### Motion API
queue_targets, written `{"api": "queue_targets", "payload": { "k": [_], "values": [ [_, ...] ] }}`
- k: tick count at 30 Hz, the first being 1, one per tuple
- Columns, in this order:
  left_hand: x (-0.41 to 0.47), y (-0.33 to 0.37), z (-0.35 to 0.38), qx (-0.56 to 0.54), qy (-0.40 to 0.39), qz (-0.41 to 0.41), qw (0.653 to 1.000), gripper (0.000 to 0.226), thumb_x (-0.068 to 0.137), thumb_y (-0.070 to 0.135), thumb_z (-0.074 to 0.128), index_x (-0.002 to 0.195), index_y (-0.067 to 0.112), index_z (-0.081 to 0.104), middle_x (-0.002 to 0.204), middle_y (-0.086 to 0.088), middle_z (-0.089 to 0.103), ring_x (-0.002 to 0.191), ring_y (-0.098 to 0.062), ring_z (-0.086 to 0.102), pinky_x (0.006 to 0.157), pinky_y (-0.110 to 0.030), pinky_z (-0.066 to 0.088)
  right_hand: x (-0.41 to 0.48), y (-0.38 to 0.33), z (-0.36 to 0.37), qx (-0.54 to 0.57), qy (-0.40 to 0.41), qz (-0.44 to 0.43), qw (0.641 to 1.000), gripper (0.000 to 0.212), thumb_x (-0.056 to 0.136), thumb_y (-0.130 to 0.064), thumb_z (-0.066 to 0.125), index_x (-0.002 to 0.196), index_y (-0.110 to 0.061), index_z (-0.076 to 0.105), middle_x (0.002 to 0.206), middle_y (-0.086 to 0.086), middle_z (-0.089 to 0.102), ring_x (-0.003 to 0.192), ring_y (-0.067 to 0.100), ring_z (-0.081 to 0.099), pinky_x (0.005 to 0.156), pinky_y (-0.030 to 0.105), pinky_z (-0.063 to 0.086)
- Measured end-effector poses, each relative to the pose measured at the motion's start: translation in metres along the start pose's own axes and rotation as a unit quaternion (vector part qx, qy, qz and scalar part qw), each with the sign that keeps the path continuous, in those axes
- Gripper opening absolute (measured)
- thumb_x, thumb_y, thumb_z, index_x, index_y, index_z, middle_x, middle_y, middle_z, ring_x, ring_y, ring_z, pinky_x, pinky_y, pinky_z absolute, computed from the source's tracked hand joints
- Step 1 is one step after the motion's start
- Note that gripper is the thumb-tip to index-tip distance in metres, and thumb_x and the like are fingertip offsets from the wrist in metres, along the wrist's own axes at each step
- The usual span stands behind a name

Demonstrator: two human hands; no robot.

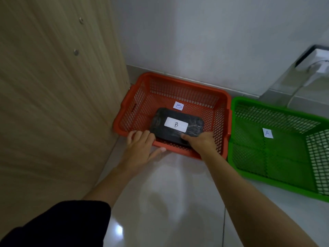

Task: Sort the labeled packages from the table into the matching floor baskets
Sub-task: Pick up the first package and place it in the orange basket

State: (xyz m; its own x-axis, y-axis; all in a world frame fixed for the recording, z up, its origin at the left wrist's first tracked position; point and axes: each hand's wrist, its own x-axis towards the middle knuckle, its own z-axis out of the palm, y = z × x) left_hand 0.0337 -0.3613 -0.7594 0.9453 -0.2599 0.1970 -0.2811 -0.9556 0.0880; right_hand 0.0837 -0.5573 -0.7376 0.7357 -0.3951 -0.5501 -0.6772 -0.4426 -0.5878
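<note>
Landmark: the red perforated plastic basket [220, 111] on the glossy tiled floor [169, 202], its far side against the grey wall [195, 32]. A paper tag marked "B" [178, 105] lies on the basket's mesh bottom.

Surroundings: a light wood-grain panel [53, 86] stands just left of the red basket, touching or nearly touching its left rim. A green perforated plastic basket [236, 157] sits just right of it, rims touching or nearly so, with a paper tag marked "A" [267, 133] inside. A white wall socket with plug and cable [318, 66] is on the wall beyond the green basket.

Task item: the black wrapped package with a white "B" label [160, 123] sits inside the red basket, toward its near wall.

Fingers: the left hand [142, 147] has loosely spread fingers over the basket's near rim, fingertips touching the package's left edge. The right hand [201, 141] grips the package's near right corner, thumb on top. A black sleeve [62, 225] covers the left upper arm.
</note>
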Motion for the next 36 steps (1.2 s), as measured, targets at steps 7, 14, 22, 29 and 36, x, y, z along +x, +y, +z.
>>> {"api": "queue_targets", "payload": {
  "k": [7,14,22,29,36],
  "values": [
    [-0.002,-0.003,0.006,-0.029,0.024,0.000,0.999,0.055,0.089,0.060,0.030,0.085,0.014,0.060,0.085,-0.003,0.064,0.084,-0.026,0.060,0.090,-0.036,0.030,0.007,-0.010,0.007,-0.293,-0.033,-0.399,0.868,0.069,0.073,-0.052,0.069,0.135,-0.035,0.044,0.149,0.001,0.034,0.136,0.024,0.025,0.109,0.053,0.024],
    [-0.002,-0.002,0.014,-0.016,0.076,0.009,0.997,0.050,0.088,0.058,0.038,0.083,0.013,0.060,0.080,-0.003,0.061,0.080,-0.026,0.057,0.088,-0.036,0.030,0.038,-0.006,-0.001,-0.406,-0.048,-0.395,0.823,0.067,0.085,-0.053,0.054,0.145,-0.040,0.026,0.161,-0.002,0.012,0.148,0.024,0.008,0.115,0.055,0.014],
    [-0.001,-0.003,0.023,-0.018,0.117,0.004,0.993,0.051,0.089,0.060,0.035,0.083,0.014,0.056,0.081,-0.004,0.059,0.084,-0.021,0.044,0.088,-0.037,0.031,0.043,0.005,-0.002,-0.401,-0.008,-0.369,0.839,0.059,0.097,-0.030,0.042,0.150,-0.025,0.017,0.162,0.008,0.009,0.148,0.028,0.005,0.118,0.049,0.011],
    [-0.001,-0.001,0.019,0.012,0.090,0.005,0.996,0.049,0.088,0.061,0.035,0.082,0.016,0.054,0.079,-0.003,0.059,0.082,-0.025,0.055,0.088,-0.037,0.030,0.023,0.013,-0.013,-0.379,-0.029,-0.364,0.850,0.052,0.094,-0.027,0.048,0.144,-0.030,0.032,0.158,-0.003,0.024,0.145,0.021,0.021,0.113,0.055,0.026],
    [0.004,0.003,-0.010,-0.002,-0.083,-0.026,0.996,0.059,0.085,0.063,0.031,0.099,0.014,0.061,0.100,-0.005,0.065,0.099,-0.027,0.058,0.101,-0.043,0.033,-0.005,0.008,-0.028,-0.330,-0.060,-0.349,0.875,0.045,0.095,-0.032,0.046,0.139,-0.022,0.043,0.155,0.001,0.032,0.143,0.022,0.024,0.114,0.051,0.025]
  ]
}}
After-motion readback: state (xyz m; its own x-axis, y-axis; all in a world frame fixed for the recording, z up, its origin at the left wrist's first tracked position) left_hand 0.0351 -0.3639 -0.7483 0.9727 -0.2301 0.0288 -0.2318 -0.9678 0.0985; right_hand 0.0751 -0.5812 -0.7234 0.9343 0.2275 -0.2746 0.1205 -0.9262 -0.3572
